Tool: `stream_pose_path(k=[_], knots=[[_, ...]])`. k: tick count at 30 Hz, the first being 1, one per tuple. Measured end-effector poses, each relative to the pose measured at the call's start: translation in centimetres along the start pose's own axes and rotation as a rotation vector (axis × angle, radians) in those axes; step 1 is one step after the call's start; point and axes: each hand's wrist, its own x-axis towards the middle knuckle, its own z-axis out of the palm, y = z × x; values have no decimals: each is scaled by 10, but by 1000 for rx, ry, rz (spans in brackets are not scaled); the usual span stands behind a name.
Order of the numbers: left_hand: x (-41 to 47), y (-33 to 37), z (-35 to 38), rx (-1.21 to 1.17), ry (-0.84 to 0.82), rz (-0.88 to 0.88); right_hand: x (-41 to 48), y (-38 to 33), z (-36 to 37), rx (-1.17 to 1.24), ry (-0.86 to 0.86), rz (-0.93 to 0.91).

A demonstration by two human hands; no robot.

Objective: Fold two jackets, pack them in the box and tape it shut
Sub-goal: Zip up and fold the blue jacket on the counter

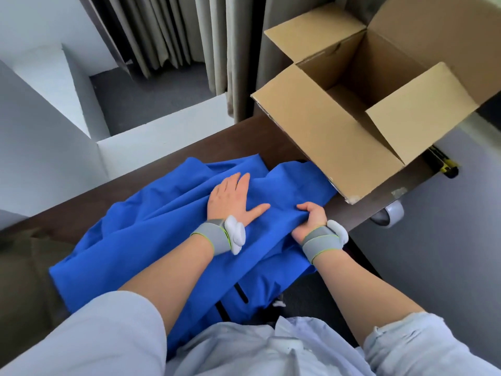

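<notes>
A bright blue jacket lies spread and creased across the dark table. My left hand presses flat on its middle, fingers straight. Just to the right, my right hand grips a bunched fold of the blue cloth near the jacket's right edge. An open cardboard box stands at the table's far right, its flaps up and its inside bare. A dark olive garment lies at the table's left end, partly under the blue one.
A roll of tape sits at the table's right edge below the box. A yellow and black tool lies beyond the box's near flap. Grey curtains and white partitions stand behind the table.
</notes>
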Motion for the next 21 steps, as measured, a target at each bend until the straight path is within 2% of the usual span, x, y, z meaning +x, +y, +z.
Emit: stream_pose_path(k=[4,7,10,13,16,17,19,21], knots=[[35,15,-34,-250,-338,-118,-15,-3,-3,147,-28,-88],[68,28,-49,-248,-476,-117,-21,-9,-1,200,-32,-104],[87,32,-42,-53,-520,-9,-13,-4,-2,37,70,-35],[96,34,-32,-57,-463,71,-4,-2,-9,-71,140,-48],[94,26,-27,-209,-248,17,-2,-10,-8,123,80,-107],[94,22,-24,-233,-234,-21,-2,-11,-7,189,65,-120],[92,13,-21,-285,-371,-131,-1,-8,-8,238,61,-94],[91,5,-26,-230,-541,-193,0,-4,-10,238,51,-43]])
